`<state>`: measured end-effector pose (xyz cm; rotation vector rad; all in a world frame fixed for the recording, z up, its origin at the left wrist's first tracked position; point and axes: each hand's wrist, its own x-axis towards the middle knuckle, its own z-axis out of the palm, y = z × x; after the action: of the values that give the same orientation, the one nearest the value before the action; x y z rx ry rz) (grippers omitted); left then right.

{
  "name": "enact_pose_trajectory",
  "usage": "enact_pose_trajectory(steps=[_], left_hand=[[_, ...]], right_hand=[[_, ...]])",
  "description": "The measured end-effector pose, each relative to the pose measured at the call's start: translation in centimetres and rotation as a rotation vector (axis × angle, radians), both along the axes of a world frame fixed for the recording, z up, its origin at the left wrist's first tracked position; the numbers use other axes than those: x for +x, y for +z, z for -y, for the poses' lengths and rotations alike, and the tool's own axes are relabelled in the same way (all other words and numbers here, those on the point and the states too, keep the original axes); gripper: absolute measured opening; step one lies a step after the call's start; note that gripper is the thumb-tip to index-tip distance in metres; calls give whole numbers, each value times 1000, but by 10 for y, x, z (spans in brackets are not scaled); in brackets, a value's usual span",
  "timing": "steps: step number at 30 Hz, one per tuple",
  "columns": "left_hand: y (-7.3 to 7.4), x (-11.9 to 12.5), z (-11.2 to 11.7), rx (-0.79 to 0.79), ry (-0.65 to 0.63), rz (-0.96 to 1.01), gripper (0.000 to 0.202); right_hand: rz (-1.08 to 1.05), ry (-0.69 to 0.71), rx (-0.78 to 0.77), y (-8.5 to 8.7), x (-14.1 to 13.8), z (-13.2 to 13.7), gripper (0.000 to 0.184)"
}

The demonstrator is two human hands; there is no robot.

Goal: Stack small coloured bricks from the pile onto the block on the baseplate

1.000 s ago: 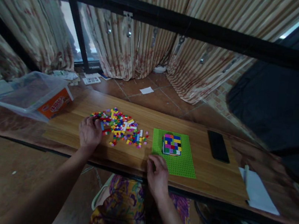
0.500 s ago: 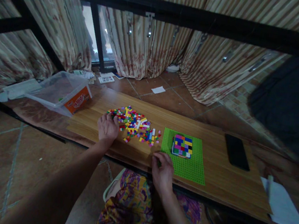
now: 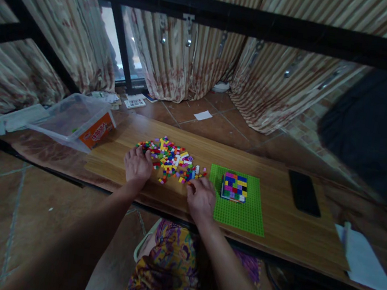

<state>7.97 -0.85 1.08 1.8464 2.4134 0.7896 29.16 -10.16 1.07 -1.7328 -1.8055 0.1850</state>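
we count one loose brick pile [image 3: 171, 158] on the worktop [image 3: 275, 227]. left hand [image 3: 137, 165] flat, fingers spread on its left edge; right hand [image 3: 201, 197] curled at its right edge, grip we cannot tell. beside: one green baseplate [image 3: 241, 215], one brick block [image 3: 234, 186] on it.

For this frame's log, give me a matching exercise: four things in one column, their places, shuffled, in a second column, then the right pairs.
Column 1
1. left hand
2. right hand
3. black phone
4. clear plastic box

Column 2
A. farthest left, orange label on its side
B. at the left edge of the loose brick pile
C. lying flat, to the right of the green baseplate
D. at the pile's near right edge, just left of the baseplate

Pairs: 1-B, 2-D, 3-C, 4-A
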Motion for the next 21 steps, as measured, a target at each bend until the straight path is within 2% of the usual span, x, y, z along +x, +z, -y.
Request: enact_pose_trajectory(steps=[4, 7, 12, 16, 21], left_hand=[[0, 0, 0, 6, 4, -10, 53], [-1, -1, -1, 6, 4, -11, 52], [-3, -2, -3, 20, 22, 7, 51], [0, -1, -3, -7, 18, -23, 52], [4, 0, -2, -36, 22, -33, 51]], right_hand=[[56, 0, 5, 0, -5, -7, 17], [37, 20, -13, 9, -8, -6, 16], [-260, 43, -3, 33, -2, 17, 18], [-535, -76, -40, 39, 26, 51, 17], [-732, -330, -32, 25, 84, 83, 30]])
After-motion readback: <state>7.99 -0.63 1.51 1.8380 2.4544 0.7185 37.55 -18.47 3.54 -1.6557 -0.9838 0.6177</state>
